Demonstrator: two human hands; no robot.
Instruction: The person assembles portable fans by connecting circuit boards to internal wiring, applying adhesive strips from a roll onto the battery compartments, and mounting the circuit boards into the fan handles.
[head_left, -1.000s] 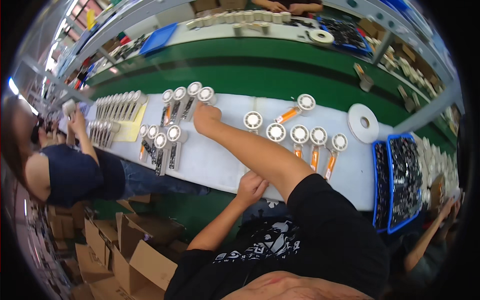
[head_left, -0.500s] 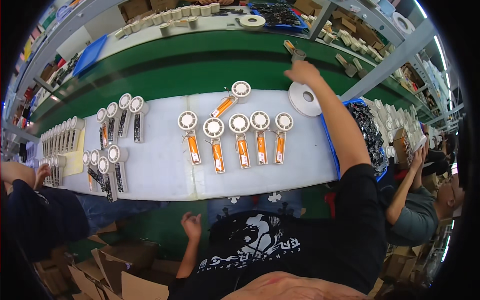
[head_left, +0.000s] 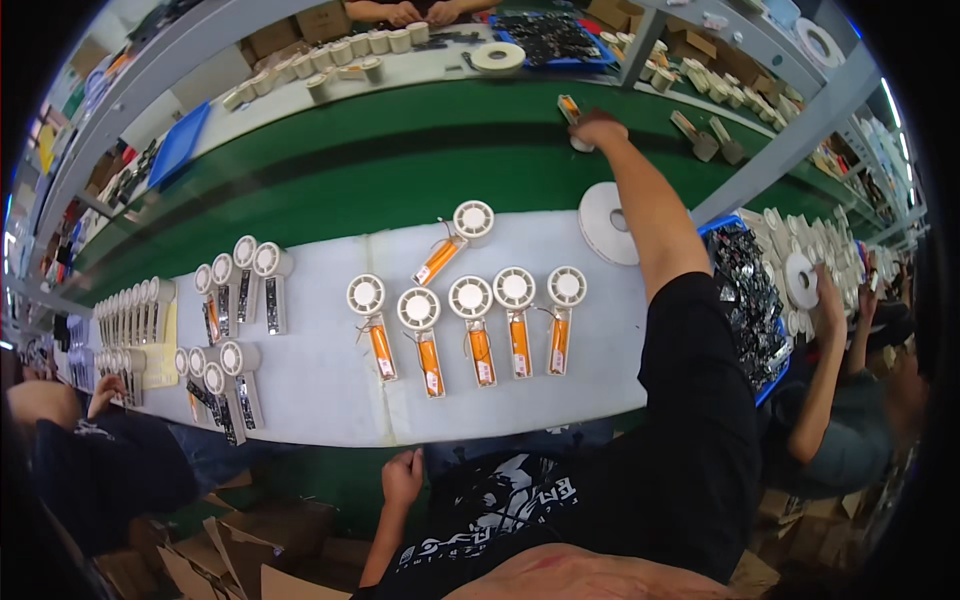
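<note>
My right hand point(head_left: 600, 130) reaches far over the green belt, its fingers round a white handheld fan point(head_left: 568, 104) whose open handle shows orange. The fan's round end is mostly under my hand. Closed and with nothing visible in it, my left hand point(head_left: 403, 478) hangs by the near edge of the white table point(head_left: 330, 400). In front of me several opened fans lie in a row, one of them a fan point(head_left: 471, 297) with an orange battery and thin wires in its handle. Beyond the row, another fan point(head_left: 473, 219) lies slanted.
A white tape roll point(head_left: 603, 225) lies beneath my right forearm. To the right stands a blue tray point(head_left: 765, 385) of dark parts. Fans with black boards point(head_left: 270, 262) lie at left. Co-workers sit on both sides and across the green conveyor belt point(head_left: 400, 140). A grey post point(head_left: 760, 150) rises at right.
My right hand has closed on the fan on the belt. My left hand's fingers have curled in, and it has shifted slightly. The view has tilted, so the table appears lower.
</note>
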